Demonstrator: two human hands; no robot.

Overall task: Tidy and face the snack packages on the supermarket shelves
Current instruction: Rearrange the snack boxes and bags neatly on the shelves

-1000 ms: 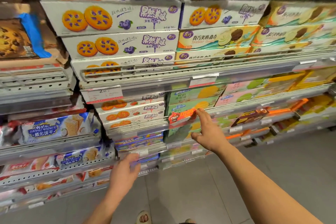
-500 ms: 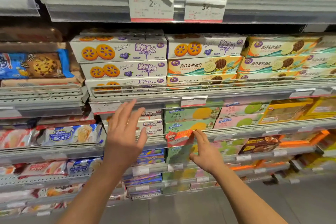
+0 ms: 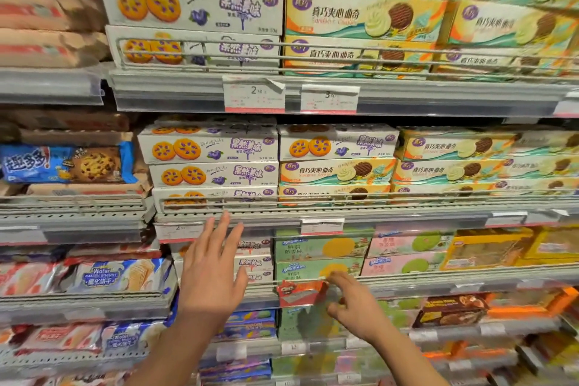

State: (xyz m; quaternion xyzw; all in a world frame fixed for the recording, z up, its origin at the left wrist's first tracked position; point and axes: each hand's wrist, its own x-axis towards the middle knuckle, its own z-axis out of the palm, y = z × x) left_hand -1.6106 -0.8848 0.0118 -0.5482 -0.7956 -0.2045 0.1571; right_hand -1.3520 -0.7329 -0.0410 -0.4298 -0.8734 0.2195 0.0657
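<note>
White blueberry cookie boxes point(image 3: 213, 149) are stacked flat on the middle shelf, next to yellow sandwich cookie boxes point(image 3: 335, 171). More white boxes point(image 3: 255, 262) sit one shelf lower, partly hidden behind my left hand point(image 3: 210, 273), which is raised with fingers straight and spread, holding nothing. My right hand point(image 3: 354, 304) is lower, its fingertips touching a red promo tag point(image 3: 300, 293) on the shelf rail in front of green boxes point(image 3: 316, 249).
A wire rail point(image 3: 344, 200) guards the middle shelf front. Price labels point(image 3: 253, 94) hang under the top shelf. Blue chocolate-chip cookie packs point(image 3: 65, 163) and wafer packs point(image 3: 119, 276) fill the left bay. Pink, yellow and brown boxes point(image 3: 451, 310) lie right.
The view has tilted upward. My left hand rose from the low shelves to the white boxes, fingers spread. My right hand stayed at the red tag.
</note>
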